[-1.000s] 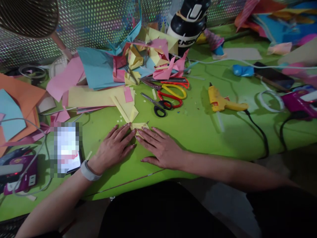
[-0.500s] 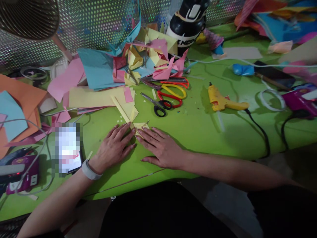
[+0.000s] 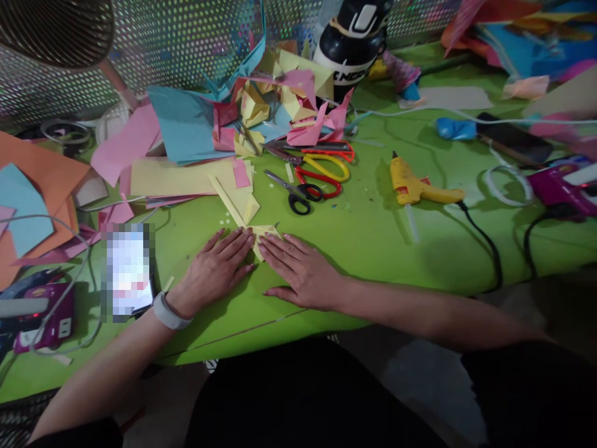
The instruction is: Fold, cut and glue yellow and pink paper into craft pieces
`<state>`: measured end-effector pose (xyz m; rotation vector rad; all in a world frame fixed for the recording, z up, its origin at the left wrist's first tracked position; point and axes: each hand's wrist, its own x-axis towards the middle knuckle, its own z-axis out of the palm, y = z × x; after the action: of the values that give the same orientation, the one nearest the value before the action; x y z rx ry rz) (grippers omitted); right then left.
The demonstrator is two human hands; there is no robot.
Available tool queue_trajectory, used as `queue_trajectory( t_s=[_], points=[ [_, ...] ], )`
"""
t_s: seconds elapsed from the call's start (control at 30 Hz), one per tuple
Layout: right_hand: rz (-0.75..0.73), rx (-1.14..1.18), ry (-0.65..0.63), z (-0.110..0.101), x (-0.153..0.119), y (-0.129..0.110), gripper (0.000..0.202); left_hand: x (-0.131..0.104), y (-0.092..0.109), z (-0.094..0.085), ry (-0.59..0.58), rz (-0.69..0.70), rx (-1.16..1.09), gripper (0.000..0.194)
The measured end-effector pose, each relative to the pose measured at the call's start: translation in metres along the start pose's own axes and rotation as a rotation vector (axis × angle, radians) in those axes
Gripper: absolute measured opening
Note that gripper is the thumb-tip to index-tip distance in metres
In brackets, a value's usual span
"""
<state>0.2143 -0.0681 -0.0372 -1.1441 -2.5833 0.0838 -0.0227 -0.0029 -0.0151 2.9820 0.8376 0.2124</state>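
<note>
Both my hands lie flat on the green table, pressing a small folded piece of yellow paper (image 3: 265,231). Stretched fingers of my left hand (image 3: 219,267) rest at its left edge, with a pale band on the wrist. My right hand (image 3: 301,270), fingers also out flat, covers much of its right part. Just beyond the fingertips lies a folded yellow strip (image 3: 228,200) on more yellow paper. Black-handled scissors (image 3: 298,193) sit beyond my right hand, beside scissors with yellow and red handles (image 3: 326,169).
A yellow glue gun (image 3: 415,183) with a black cord lies to the right. At left are a lit phone (image 3: 130,270), a purple power strip (image 3: 51,314) and coloured paper sheets (image 3: 41,174). A heap of folded paper (image 3: 280,99) and a black bottle (image 3: 349,50) stand behind.
My left fingers have shifted slightly right along the folded paper, and more of its lower point shows between my hands. The whole view has moved a little.
</note>
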Motion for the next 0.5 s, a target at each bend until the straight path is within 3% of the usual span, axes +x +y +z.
queue_trajectory(
  t_s=[0.5],
  points=[
    [-0.013,-0.072,-0.004,0.0019,-0.0003,-0.0013,0.083,-0.0004,0.0035,0.0018,-0.060,-0.028,0.031,0.059]
  ],
)
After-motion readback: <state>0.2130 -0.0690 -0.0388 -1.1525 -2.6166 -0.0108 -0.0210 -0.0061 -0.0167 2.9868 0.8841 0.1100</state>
